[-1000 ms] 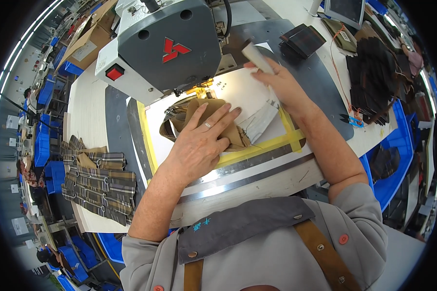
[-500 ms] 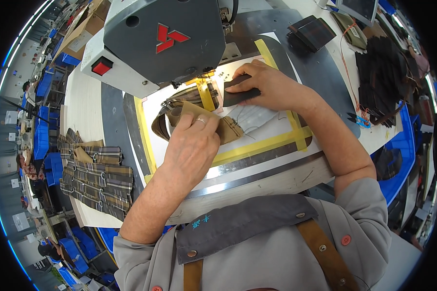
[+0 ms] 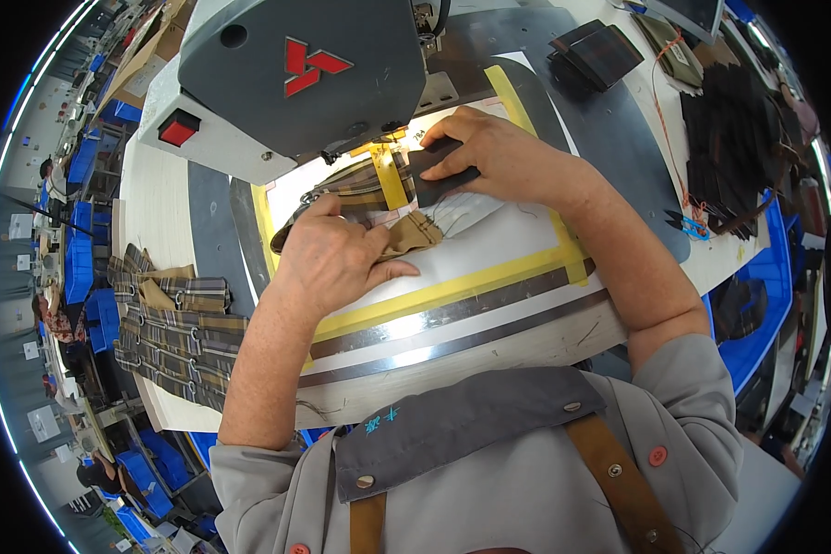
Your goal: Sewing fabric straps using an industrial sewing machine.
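Under the sewing machine head [image 3: 295, 83] lies a plaid fabric strap [image 3: 355, 185] with a metal ring and a tan end piece [image 3: 410, 234]. My left hand [image 3: 331, 258] bends its fingers over the strap near the ring, thumb stretched out to the right. Its palm hides part of the strap. Between the thumb and fingers of my right hand [image 3: 512, 159] is a flat dark piece [image 3: 441, 174], its edge beside the strap's right end. Both rest over a white sheet [image 3: 489, 242] bordered with yellow tape [image 3: 452, 292].
Several plaid straps with metal rings [image 3: 180, 328] are stacked at the table's left. Dark folded plaid pieces [image 3: 596, 55] lie at the back right, near a heap of dark strips [image 3: 729, 138] and blue-handled snips [image 3: 688, 225]. A blue bin [image 3: 774, 286] stands beyond the table's right edge.
My left hand has slid left and a little up along the strap, its thumb now spread away. The right hand and dark piece have shifted slightly left.
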Tool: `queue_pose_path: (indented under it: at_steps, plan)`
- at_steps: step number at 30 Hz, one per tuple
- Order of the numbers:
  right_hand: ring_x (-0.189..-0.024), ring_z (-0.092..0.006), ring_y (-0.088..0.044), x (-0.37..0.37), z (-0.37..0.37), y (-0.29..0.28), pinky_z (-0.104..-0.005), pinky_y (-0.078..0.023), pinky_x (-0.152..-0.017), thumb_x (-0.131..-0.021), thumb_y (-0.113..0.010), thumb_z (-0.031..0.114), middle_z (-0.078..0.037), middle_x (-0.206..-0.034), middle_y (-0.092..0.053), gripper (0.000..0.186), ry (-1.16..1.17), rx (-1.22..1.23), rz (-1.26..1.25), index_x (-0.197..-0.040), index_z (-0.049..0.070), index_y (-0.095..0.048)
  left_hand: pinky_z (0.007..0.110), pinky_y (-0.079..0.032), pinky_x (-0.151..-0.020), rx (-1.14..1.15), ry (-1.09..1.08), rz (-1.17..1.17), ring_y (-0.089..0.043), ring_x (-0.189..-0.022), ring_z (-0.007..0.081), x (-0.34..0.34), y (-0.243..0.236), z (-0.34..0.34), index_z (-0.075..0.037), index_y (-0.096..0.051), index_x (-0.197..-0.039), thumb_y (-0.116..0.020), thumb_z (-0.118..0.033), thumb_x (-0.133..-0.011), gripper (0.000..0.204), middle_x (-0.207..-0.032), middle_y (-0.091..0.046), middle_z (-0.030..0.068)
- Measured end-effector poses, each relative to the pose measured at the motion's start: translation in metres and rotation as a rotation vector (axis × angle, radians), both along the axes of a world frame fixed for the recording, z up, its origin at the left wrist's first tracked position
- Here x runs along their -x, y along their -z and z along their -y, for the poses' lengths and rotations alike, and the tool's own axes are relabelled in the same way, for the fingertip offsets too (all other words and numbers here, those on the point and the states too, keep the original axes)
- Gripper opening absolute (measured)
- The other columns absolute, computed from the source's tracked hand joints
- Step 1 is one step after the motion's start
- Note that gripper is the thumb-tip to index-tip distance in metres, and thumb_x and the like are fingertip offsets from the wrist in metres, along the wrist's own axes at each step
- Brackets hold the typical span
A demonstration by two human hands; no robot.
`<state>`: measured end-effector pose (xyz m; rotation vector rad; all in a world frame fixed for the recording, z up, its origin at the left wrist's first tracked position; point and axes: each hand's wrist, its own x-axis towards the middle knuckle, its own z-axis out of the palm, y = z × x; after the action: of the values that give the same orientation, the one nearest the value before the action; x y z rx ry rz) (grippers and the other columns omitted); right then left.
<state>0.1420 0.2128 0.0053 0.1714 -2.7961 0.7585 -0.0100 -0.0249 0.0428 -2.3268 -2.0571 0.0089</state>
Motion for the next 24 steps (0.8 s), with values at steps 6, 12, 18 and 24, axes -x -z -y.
queue_pose_path:
  at_steps: [6, 12, 18, 24]
  plan:
    - [-0.116, -0.0275, -0.059, -0.004, 0.005, -0.008, -0.0387, -0.049, -0.102, -0.081, -0.079, 0.020, -0.005, -0.119, -0.071, 0.025, -0.030, -0.020, 0.026, -0.105, 0.013, -0.081, 0.042, -0.044, -0.086, -0.149, -0.400, 0.191, -0.061, -0.066, 0.0220, 0.000, 0.003, -0.004, -0.012, -0.072, -0.087, -0.075, -0.033, -0.088, 0.021, -0.067, -0.064, 0.0027]
    - [-0.107, -0.0280, -0.060, -0.002, 0.013, -0.009, -0.0389, -0.052, -0.092, -0.073, -0.074, 0.019, -0.005, -0.128, -0.069, 0.048, 0.001, 0.024, 0.113, -0.119, 0.004, -0.071, 0.042, -0.049, -0.088, -0.294, -0.331, -0.092, -0.067, -0.095, 0.0226, -0.002, 0.016, -0.015, -0.012, -0.079, -0.102, -0.076, -0.010, -0.083, 0.019, -0.099, -0.073, 0.0005]
    - [-0.102, -0.0285, -0.064, 0.000, 0.030, -0.003, -0.0429, -0.052, -0.088, -0.077, -0.072, 0.035, -0.009, -0.107, -0.070, 0.051, 0.069, -0.193, 0.065, -0.118, 0.007, -0.068, 0.038, -0.058, -0.083, -0.183, -0.455, 0.109, -0.073, -0.094, 0.0274, 0.011, 0.032, -0.014, -0.008, -0.078, -0.104, -0.072, -0.005, -0.085, 0.020, -0.107, -0.077, 0.0055]
    - [-0.100, -0.0249, -0.067, -0.001, 0.037, -0.001, -0.0418, -0.053, -0.087, -0.081, -0.071, 0.038, -0.005, -0.118, -0.069, 0.046, 0.069, -0.303, -0.008, -0.115, 0.007, -0.070, 0.037, -0.059, -0.082, -0.374, -0.273, 0.095, -0.074, -0.094, 0.0252, 0.030, 0.051, -0.010, -0.011, -0.077, -0.110, -0.067, -0.004, -0.089, 0.025, -0.113, -0.077, 0.0046]
